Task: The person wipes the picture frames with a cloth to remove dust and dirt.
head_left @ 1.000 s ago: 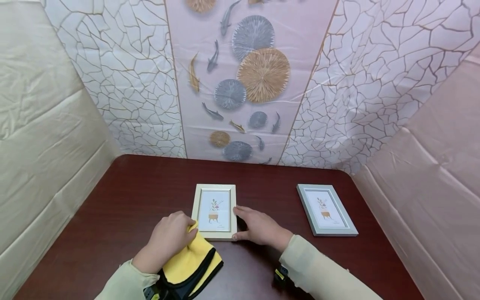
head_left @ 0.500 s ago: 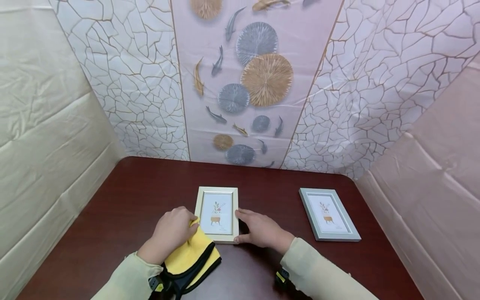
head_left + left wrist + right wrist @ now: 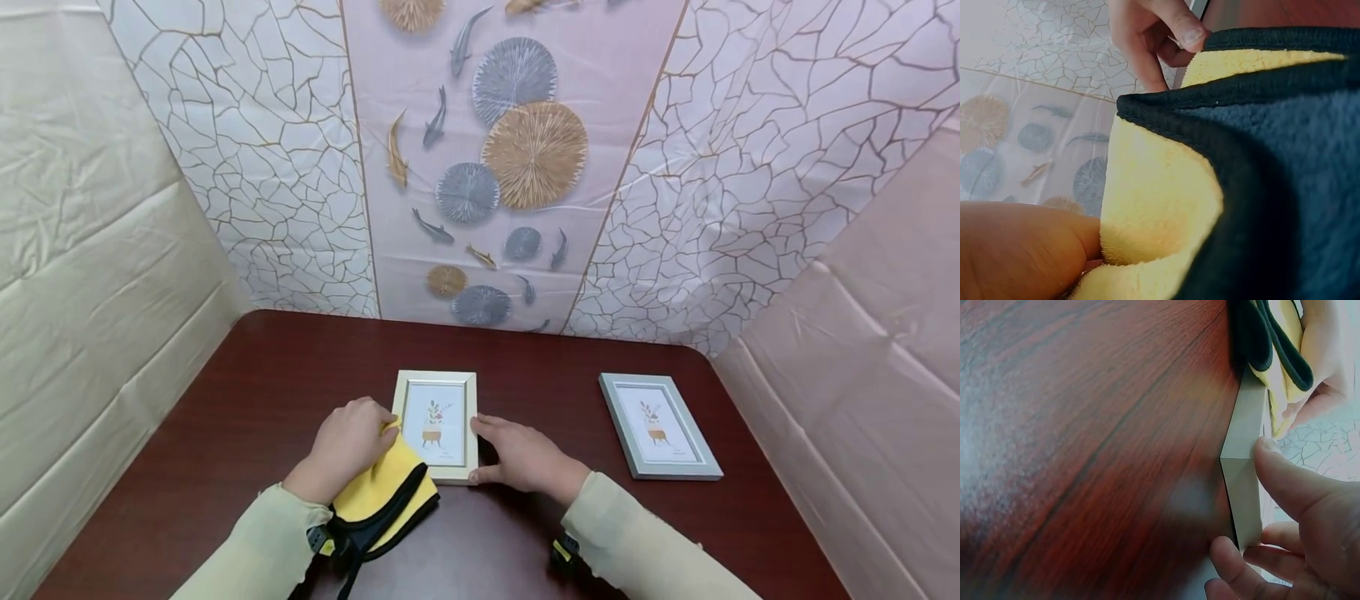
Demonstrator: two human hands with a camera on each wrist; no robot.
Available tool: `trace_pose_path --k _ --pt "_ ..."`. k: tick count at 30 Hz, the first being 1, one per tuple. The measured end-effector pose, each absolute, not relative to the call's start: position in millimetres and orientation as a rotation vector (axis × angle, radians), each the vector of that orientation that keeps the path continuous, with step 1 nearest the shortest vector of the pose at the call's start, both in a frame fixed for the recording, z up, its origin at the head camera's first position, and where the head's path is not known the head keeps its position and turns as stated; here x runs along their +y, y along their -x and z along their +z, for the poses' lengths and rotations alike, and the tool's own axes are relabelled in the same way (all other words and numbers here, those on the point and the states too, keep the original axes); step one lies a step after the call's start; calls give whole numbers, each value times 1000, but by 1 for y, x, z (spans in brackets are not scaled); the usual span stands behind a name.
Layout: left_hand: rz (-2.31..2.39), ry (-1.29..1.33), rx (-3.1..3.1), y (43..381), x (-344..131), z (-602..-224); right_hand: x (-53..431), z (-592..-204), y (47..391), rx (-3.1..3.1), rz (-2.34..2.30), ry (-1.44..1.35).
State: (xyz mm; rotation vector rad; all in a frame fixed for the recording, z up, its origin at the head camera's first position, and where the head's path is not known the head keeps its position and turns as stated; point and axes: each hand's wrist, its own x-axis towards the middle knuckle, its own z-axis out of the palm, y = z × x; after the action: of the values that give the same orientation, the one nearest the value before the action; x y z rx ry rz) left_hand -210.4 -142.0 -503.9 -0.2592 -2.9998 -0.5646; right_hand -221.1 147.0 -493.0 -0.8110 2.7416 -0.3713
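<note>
A cream picture frame [image 3: 471,392] lies face up on the table, showing a print of a potted plant. My left hand [image 3: 347,442] pinches a yellow cloth [image 3: 378,490] against the frame's left side. In the left wrist view the cloth [image 3: 1160,187] shows its black edging and dark blue-grey reverse. My right hand [image 3: 525,457] holds the frame by its right side and near right corner. In the right wrist view the thumb of this hand [image 3: 1329,519] sits at the corner of the frame [image 3: 1244,431], with curled fingers along its side.
A light blue-grey picture frame [image 3: 626,437] with a similar print lies at the right of the dark red-brown table [image 3: 300,358]. Patterned fabric [image 3: 465,275] hangs behind the table, and pale cloth walls [image 3: 97,292] stand at both sides.
My left hand has moved a little way up the frame's left side with the cloth. The right hand keeps its hold, and both frames stay in place.
</note>
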Motion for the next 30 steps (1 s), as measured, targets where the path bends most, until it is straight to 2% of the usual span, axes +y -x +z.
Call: trace_pose_path --k 30 --pt "-539 250 -3021 250 -140 -503 147 -491 220 2755 -350 851"
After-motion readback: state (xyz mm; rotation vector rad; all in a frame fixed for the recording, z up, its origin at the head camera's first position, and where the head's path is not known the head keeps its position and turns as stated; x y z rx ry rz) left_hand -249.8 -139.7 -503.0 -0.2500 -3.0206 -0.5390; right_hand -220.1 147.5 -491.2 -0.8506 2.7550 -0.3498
